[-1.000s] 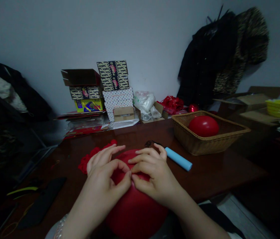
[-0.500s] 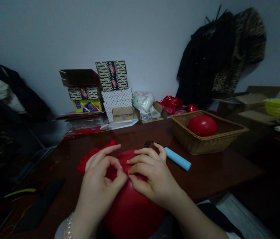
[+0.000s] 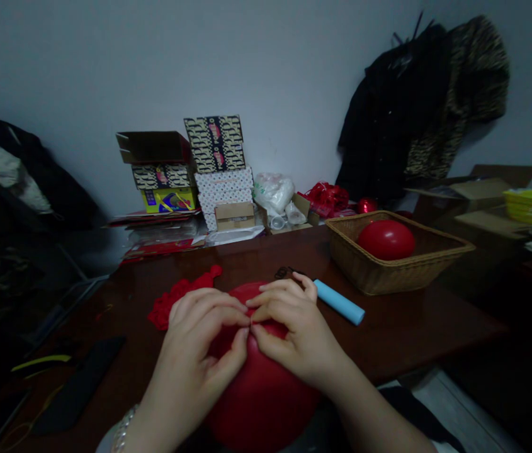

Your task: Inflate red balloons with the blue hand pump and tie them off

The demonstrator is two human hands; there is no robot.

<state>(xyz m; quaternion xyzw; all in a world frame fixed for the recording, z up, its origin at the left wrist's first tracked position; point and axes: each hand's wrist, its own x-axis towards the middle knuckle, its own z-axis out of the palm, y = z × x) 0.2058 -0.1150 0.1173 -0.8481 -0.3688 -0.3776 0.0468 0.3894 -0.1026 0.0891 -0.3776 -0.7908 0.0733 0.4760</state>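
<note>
A large inflated red balloon (image 3: 266, 396) is in front of me at the near table edge, partly covered by my hands. My left hand (image 3: 204, 336) is closed in a pinch at the top of the balloon, by its neck. Facing it, my right hand (image 3: 291, 330) pinches at the same spot, fingertips almost touching those of the left. Something thin and pale shows between the fingertips, too small to make out. Left of the balloon lies a heap of small red balloons (image 3: 171, 304). A light blue cylinder (image 3: 340, 302) with a dark coiled cord lies beyond my right hand.
A wicker basket (image 3: 388, 277) holding another red balloon (image 3: 387, 240) stands at the right back. Stacked boxes (image 3: 225, 189) and a plastic bag (image 3: 272, 192) line the wall. On the left lie a dark flat pad (image 3: 79, 384) and a yellow-edged item (image 3: 41, 363).
My left hand's raised fingers have come down and forward onto the pinch spot, closing toward the right hand. The right hand has stayed nearly in place. The view shifted slightly.
</note>
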